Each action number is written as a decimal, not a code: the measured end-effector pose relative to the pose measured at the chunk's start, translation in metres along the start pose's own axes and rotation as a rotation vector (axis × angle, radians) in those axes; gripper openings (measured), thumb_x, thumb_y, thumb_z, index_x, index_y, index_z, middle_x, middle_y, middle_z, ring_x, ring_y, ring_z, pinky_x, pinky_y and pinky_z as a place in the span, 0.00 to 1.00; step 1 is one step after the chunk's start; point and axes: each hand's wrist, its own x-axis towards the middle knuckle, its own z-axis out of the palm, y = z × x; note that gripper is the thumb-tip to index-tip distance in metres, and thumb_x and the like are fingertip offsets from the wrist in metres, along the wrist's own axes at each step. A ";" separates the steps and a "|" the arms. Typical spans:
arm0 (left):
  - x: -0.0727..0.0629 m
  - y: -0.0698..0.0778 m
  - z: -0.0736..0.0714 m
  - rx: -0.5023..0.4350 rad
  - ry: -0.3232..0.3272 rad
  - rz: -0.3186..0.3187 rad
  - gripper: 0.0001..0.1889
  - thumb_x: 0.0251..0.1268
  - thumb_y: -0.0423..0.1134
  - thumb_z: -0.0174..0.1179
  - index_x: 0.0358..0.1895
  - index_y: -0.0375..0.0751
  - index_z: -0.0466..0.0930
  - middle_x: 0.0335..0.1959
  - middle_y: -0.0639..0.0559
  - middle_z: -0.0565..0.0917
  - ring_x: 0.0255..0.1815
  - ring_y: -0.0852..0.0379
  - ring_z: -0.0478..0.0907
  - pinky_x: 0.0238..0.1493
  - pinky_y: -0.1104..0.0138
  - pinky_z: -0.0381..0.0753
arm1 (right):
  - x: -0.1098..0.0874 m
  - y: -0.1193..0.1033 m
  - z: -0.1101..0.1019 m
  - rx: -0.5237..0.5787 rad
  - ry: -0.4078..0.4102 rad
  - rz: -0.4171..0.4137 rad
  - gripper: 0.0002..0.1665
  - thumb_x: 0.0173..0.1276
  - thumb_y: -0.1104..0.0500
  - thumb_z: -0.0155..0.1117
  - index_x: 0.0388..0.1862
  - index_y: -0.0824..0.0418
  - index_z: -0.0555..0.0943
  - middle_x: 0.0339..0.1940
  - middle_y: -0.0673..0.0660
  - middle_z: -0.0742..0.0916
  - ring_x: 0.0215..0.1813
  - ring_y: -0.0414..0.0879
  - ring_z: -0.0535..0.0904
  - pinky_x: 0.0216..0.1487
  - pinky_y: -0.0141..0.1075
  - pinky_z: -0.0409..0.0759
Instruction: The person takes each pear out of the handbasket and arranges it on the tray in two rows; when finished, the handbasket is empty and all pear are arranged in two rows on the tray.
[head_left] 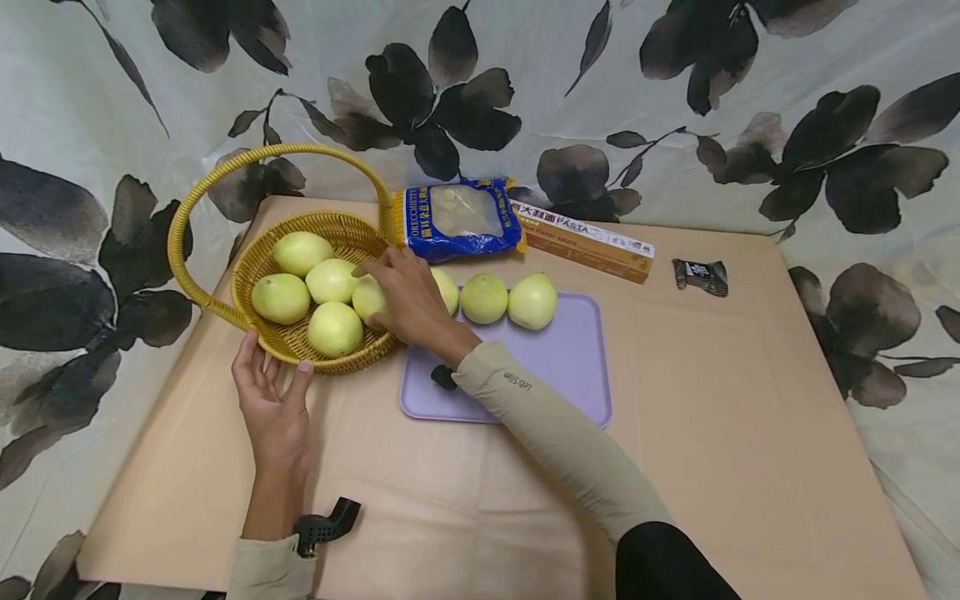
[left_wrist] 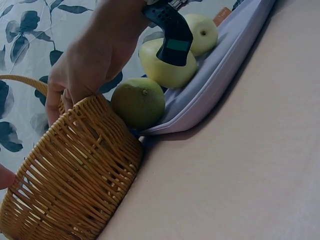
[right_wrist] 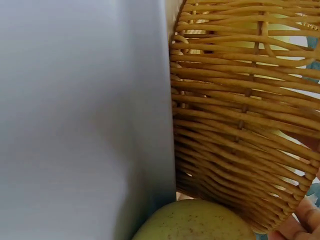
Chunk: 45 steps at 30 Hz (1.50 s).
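A yellow wicker basket (head_left: 345,365) with a tall handle holds several pale yellow-green pears (head_left: 335,329). Over its right rim reaches my right hand (head_left: 412,300), fingers and thumb around a pear (head_left: 367,298) inside the basket. In the left wrist view, that hand's fingers dip behind the wicker rim. My left hand (head_left: 273,408) touches the basket's near left side from outside, thumb and fingers spread apart. Three more pears, one being a round pear (head_left: 483,298), stand in a row along the back of a lilac tray (head_left: 577,358), right of the basket.
Behind the tray lie a blue pasta bag (head_left: 457,221) and a long pasta box (head_left: 585,242). A small black wrapped packet (head_left: 701,277) sits farther right. The tray's left edge stands close to the basket. Floral cloth (head_left: 555,100) hangs behind the table (head_left: 720,433).
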 end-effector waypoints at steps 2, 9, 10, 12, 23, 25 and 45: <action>0.000 0.000 0.000 0.000 -0.002 -0.001 0.45 0.71 0.19 0.61 0.84 0.53 0.53 0.87 0.49 0.53 0.86 0.46 0.53 0.65 0.77 0.78 | -0.001 0.000 -0.001 0.010 0.036 0.005 0.39 0.56 0.49 0.88 0.67 0.46 0.83 0.59 0.51 0.82 0.62 0.48 0.74 0.64 0.42 0.73; 0.000 -0.001 0.001 0.000 -0.001 0.015 0.44 0.71 0.19 0.61 0.84 0.52 0.54 0.86 0.49 0.55 0.85 0.45 0.54 0.64 0.77 0.78 | -0.008 0.000 -0.013 0.125 0.199 0.002 0.38 0.53 0.52 0.90 0.64 0.47 0.85 0.60 0.51 0.82 0.62 0.47 0.73 0.63 0.35 0.76; 0.000 -0.001 0.002 0.000 -0.001 0.015 0.44 0.71 0.19 0.61 0.84 0.52 0.54 0.86 0.49 0.55 0.85 0.46 0.54 0.64 0.77 0.78 | -0.010 -0.001 -0.015 0.142 0.219 -0.005 0.37 0.53 0.53 0.90 0.63 0.48 0.86 0.59 0.52 0.82 0.63 0.47 0.73 0.63 0.34 0.76; 0.000 0.000 0.002 0.000 0.002 0.010 0.44 0.71 0.19 0.61 0.84 0.52 0.54 0.86 0.49 0.55 0.85 0.46 0.54 0.64 0.77 0.78 | -0.013 -0.001 -0.021 0.166 0.253 -0.013 0.37 0.53 0.52 0.90 0.63 0.49 0.86 0.60 0.52 0.82 0.64 0.48 0.73 0.64 0.34 0.76; 0.001 0.000 0.000 -0.004 -0.003 0.006 0.44 0.71 0.19 0.60 0.84 0.53 0.53 0.87 0.49 0.53 0.86 0.45 0.53 0.64 0.78 0.77 | -0.048 0.007 -0.052 0.312 0.424 -0.011 0.37 0.51 0.54 0.91 0.61 0.55 0.87 0.60 0.55 0.83 0.66 0.50 0.75 0.71 0.37 0.72; 0.000 0.000 0.000 -0.005 -0.003 0.000 0.44 0.71 0.19 0.60 0.84 0.53 0.53 0.87 0.49 0.53 0.86 0.46 0.52 0.64 0.78 0.78 | -0.055 0.012 -0.056 0.323 0.446 -0.004 0.37 0.50 0.54 0.91 0.61 0.56 0.87 0.60 0.56 0.84 0.66 0.50 0.75 0.71 0.38 0.72; 0.001 0.001 0.001 -0.012 0.001 -0.021 0.44 0.72 0.19 0.59 0.84 0.54 0.53 0.87 0.50 0.53 0.86 0.46 0.52 0.65 0.77 0.78 | -0.133 0.084 -0.100 0.402 0.601 0.170 0.33 0.48 0.59 0.92 0.56 0.58 0.89 0.60 0.58 0.85 0.67 0.49 0.78 0.69 0.47 0.82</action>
